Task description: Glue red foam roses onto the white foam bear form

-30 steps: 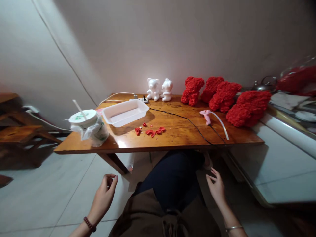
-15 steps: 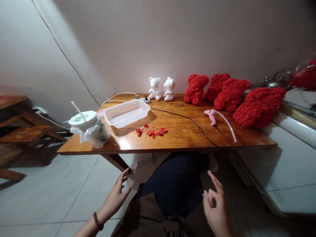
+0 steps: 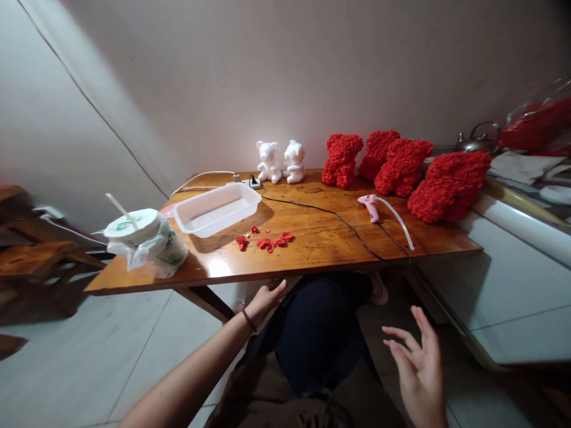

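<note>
My left hand [image 3: 266,301] reaches to the table's front edge, thumb stretched out; its other fingers are partly hidden, and I see nothing held. Over my right leg's side, my right hand [image 3: 420,362] hangs in the air with fingers apart and bare. Nearest on the tabletop lie loose red foam petals [image 3: 270,244] and a small red rose [image 3: 241,241]. A pink glue gun [image 3: 370,208] with a long translucent glue stick [image 3: 397,219] lies to the right. Behind them sit two white foam bears [image 3: 270,161] and several bears covered in red roses [image 3: 342,159].
A translucent plastic tray [image 3: 218,209] stands left on the wooden table [image 3: 307,217]. Beside it is a lidded cup [image 3: 151,241] with a straw, in a plastic bag. A black cord [image 3: 330,213] crosses the tabletop from a power strip [image 3: 250,183]. A kettle [image 3: 477,140] stands at right.
My left hand has moved forward and right, up to the table edge. My right hand has shifted right, its fingers spreading from a near pinch. The view has turned slightly right.
</note>
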`<state>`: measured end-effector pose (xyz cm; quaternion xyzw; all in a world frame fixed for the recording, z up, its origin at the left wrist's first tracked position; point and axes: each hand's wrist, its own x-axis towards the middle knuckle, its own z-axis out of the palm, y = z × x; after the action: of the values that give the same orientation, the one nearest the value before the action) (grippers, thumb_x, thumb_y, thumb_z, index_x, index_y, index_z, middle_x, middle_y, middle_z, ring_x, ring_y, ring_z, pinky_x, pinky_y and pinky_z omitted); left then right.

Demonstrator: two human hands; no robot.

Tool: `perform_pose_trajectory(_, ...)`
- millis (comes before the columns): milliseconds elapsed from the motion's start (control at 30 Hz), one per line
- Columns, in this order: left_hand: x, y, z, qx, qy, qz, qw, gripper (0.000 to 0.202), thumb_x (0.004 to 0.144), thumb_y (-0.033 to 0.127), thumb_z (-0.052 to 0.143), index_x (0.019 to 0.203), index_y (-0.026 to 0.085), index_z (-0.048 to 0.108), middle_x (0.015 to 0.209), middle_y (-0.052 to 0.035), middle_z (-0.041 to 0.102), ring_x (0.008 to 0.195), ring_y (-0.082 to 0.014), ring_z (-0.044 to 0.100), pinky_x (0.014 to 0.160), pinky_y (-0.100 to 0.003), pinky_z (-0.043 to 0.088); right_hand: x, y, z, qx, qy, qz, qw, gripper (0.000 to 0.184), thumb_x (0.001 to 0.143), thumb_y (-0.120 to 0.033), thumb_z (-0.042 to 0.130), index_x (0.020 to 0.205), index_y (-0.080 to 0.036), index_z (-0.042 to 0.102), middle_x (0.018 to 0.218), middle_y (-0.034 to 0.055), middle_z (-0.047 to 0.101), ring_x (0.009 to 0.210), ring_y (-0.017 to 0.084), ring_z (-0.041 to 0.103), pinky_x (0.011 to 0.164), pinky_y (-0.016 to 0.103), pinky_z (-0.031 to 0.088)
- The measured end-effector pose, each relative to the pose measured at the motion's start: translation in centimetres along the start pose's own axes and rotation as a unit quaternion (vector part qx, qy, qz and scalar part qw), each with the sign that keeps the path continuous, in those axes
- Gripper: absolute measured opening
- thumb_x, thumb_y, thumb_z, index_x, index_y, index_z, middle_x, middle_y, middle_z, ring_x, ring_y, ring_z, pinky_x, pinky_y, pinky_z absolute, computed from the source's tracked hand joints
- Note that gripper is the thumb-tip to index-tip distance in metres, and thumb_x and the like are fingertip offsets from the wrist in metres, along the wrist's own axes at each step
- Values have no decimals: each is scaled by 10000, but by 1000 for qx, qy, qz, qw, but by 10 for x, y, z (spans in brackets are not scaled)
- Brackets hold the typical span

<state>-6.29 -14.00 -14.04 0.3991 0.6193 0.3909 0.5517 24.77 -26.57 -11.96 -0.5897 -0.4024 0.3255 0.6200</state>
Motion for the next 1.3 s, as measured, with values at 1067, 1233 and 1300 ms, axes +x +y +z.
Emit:
perform_pose_trajectory(1067,2,-1,24,-38,129,17,991,613,626,665,829,854,98,778,968,-189,789,866,-274,725,607,-286,491,20,5,51,-78,-116,-193,971,317,973,-264,572,1289,-250,565,1428,160,500,872,143,723,722,315,636)
perform_pose_trajectory(1233,-40,23,-29,-55,174,98,978,687,637,756,780,938,138,783,958,-146,792,870,-246,722,727,-318,561,27,9,34,-93,-80,-158,980,323,977,-302,579,1295,-255,553,1412,143,507,903,147,709,750,324,626)
perform_pose_trajectory(1300,-61,42,-59,-36,248,173,952,619,723,709,764,973,143,771,978,-141,780,903,-251,716,780,-355,586,33,8,31,-93,-69,-157,981,310,973,-316,587,1275,-249,564,1401,143,512,900,151,705,746,330,619)
